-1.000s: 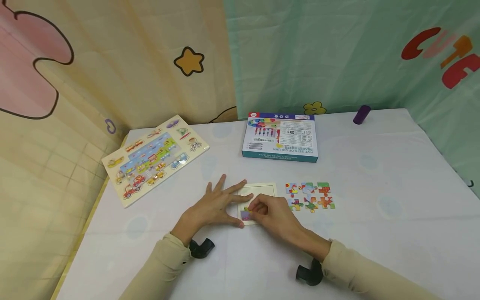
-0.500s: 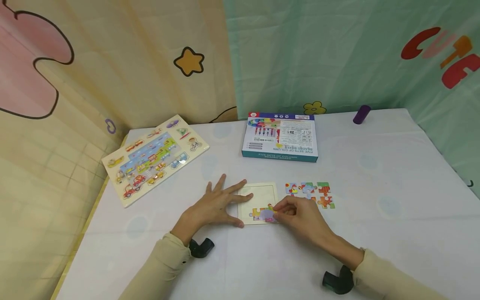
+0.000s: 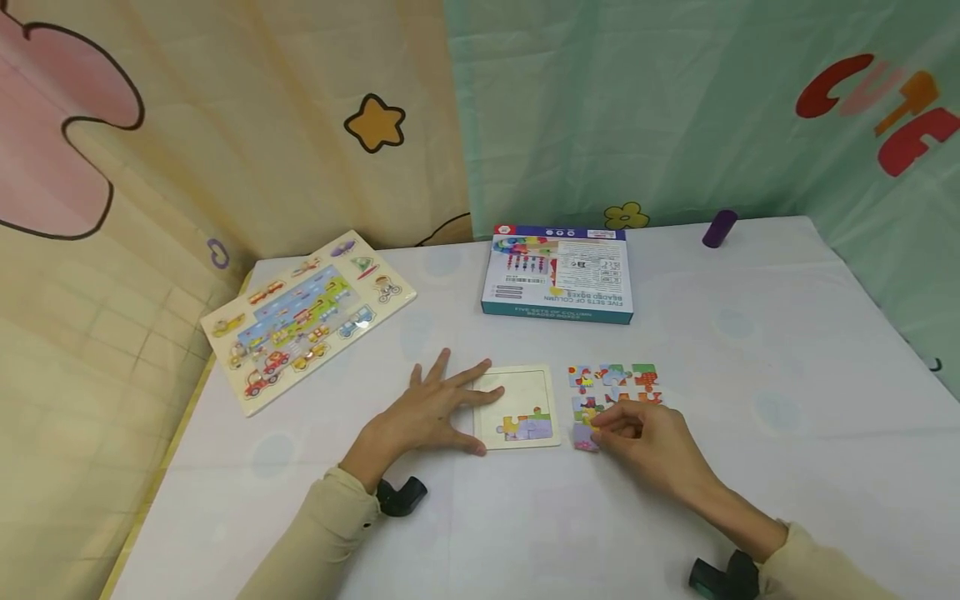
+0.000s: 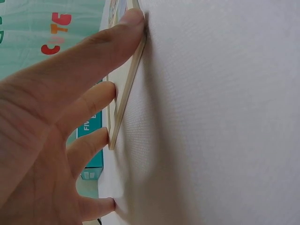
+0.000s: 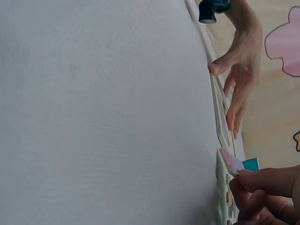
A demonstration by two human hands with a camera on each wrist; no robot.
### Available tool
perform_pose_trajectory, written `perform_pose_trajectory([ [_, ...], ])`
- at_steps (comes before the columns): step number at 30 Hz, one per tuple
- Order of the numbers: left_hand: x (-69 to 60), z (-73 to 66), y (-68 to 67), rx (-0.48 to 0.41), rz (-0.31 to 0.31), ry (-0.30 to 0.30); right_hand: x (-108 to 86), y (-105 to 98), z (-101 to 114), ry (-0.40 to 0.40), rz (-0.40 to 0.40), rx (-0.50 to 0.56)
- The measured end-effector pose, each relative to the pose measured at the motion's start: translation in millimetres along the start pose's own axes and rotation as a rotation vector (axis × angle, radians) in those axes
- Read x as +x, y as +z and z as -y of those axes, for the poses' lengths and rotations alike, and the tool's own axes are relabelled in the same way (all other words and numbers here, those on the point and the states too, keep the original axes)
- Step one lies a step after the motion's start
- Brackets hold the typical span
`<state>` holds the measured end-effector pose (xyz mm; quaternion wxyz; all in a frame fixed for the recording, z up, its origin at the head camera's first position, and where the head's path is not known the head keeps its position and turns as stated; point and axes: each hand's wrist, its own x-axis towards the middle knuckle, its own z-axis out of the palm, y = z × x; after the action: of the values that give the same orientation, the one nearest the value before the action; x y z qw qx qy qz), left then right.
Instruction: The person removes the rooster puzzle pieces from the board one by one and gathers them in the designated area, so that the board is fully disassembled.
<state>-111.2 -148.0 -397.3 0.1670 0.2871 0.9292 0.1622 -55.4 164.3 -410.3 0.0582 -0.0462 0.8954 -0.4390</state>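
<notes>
In the head view, my left hand (image 3: 431,412) rests with spread fingers on the left side of a small wooden puzzle tray (image 3: 555,400). In the left wrist view the thumb and fingertips (image 4: 108,136) touch the tray's edge. Joined jigsaw pieces (image 3: 528,427), yellow and purple, lie in the tray's lower right. My right hand (image 3: 652,437) is right of the tray. It pinches a purple-and-pink jigsaw piece (image 3: 584,437) between thumb and fingers; this piece (image 5: 229,161) is tilted in the right wrist view. Loose jigsaw pieces (image 3: 615,377) lie behind that hand, some partly hidden.
A larger wooden vehicle puzzle board (image 3: 307,321) lies at the back left. A flat box (image 3: 557,275) sits at the back middle, and a purple cylinder (image 3: 720,228) at the back right. Printed curtains (image 3: 600,108) hang behind the white-covered table (image 3: 825,417).
My right hand has moved right, carrying the purple-and-pink jigsaw piece from over the tray's lower left, across it, and out beside the loose pieces. The left hand has stayed put.
</notes>
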Motion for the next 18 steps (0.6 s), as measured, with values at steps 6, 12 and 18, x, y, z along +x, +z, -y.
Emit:
perform_pose_trajectory([
  [6,0.8,0.3,-0.1,-0.011,0.004,-0.003,-2.8,-2.7,-4.5,-0.004,-0.004,0.004],
  [12,0.2,0.7,0.1,-0.012,0.002,0.003,-2.3,-1.7,-6.2,-0.024,-0.012,-0.033],
  [18,0.1,-0.3,-0.7,-0.01,0.002,0.003,-1.4,0.1,-7.3,-0.047,-0.036,-0.095],
])
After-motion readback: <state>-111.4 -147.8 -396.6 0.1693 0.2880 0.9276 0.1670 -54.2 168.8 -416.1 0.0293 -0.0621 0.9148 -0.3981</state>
